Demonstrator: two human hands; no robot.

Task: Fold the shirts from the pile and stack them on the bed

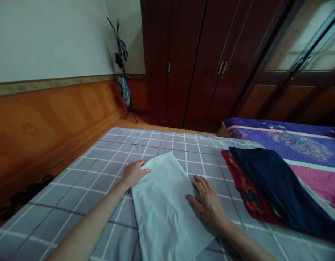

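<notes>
Pale cloth (pixel 167 203) between 2 hands, on checked bedsheet (pixel 88 174)

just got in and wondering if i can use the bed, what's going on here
A person has both hands on a pale, folded cloth lying on the grey checked bedspread. The left hand grips its edge near the far end, and the right hand rests along the opposite edge. Beside them, to the right, dark blue clothing lies on top of a red patterned piece.
</notes>
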